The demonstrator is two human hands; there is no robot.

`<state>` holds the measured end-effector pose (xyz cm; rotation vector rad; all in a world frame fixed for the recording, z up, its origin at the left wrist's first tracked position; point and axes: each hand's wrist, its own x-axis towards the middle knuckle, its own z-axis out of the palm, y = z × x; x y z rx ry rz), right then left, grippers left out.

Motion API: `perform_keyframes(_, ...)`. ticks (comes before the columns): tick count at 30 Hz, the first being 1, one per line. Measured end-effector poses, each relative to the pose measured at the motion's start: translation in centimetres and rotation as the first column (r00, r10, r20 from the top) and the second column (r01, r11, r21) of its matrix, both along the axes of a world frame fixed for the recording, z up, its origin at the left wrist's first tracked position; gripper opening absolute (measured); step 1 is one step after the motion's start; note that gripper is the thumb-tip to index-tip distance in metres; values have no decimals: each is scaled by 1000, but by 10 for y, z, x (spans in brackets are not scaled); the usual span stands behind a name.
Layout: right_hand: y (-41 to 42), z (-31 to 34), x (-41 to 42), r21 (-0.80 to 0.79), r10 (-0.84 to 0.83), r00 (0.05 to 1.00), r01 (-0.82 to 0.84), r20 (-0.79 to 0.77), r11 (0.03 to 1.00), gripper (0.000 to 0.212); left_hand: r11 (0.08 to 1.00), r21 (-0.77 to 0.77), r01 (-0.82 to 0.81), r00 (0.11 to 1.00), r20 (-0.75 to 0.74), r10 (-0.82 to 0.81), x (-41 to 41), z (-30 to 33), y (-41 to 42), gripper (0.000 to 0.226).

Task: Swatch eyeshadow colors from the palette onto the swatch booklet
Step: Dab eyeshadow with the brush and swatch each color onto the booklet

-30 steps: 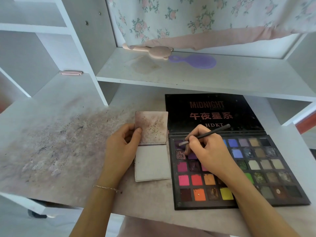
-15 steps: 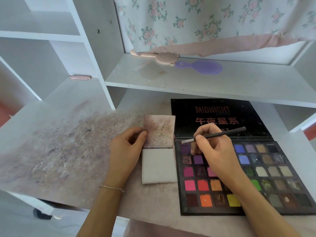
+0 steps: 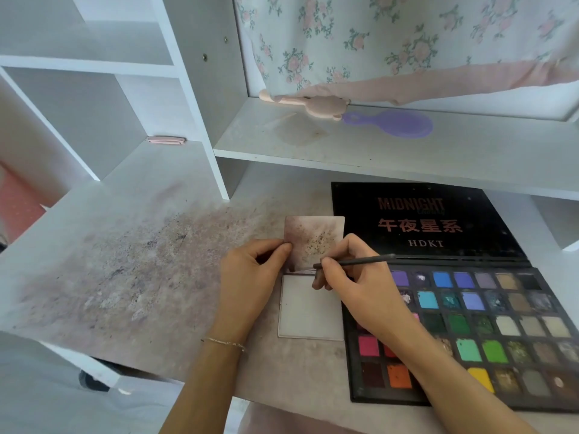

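The open swatch booklet (image 3: 310, 311) lies on the desk, its upper page stained pink and speckled, its lower page pale and blank. My left hand (image 3: 250, 274) pinches the booklet's left edge near the fold. My right hand (image 3: 354, 277) grips a thin dark brush (image 3: 363, 261), whose tip sits over the fold at the top of the blank page. The black eyeshadow palette (image 3: 488, 324) lies open to the right, with several rows of coloured pans and a lid reading MIDNIGHT. My right wrist covers some of the left pans.
The desk top (image 3: 125, 270) on the left is smeared with pigment. A shelf (image 3: 344, 145) above holds a pink brush (image 3: 313, 103) and a purple hairbrush (image 3: 394, 122). A small pink item (image 3: 166, 140) lies further left. Floral fabric (image 3: 407, 42) hangs behind.
My right hand has moved left with the brush, from the palette's purple pans to the booklet's fold. The left hand keeps its hold on the booklet.
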<state>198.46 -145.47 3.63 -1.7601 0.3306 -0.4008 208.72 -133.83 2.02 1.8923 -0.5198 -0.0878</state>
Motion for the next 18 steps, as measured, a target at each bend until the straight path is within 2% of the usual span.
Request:
perform_keyframes(6,2,1,1,-105,18,999,-21,-29,994,10,999,45,-11,1000,5,11,2,-2,-1,10)
perform_keyframes(18,2,0,2,-123,88,991,-100,-101,987,14,996,85,-26,1000,8,25,1,-1,-2,9)
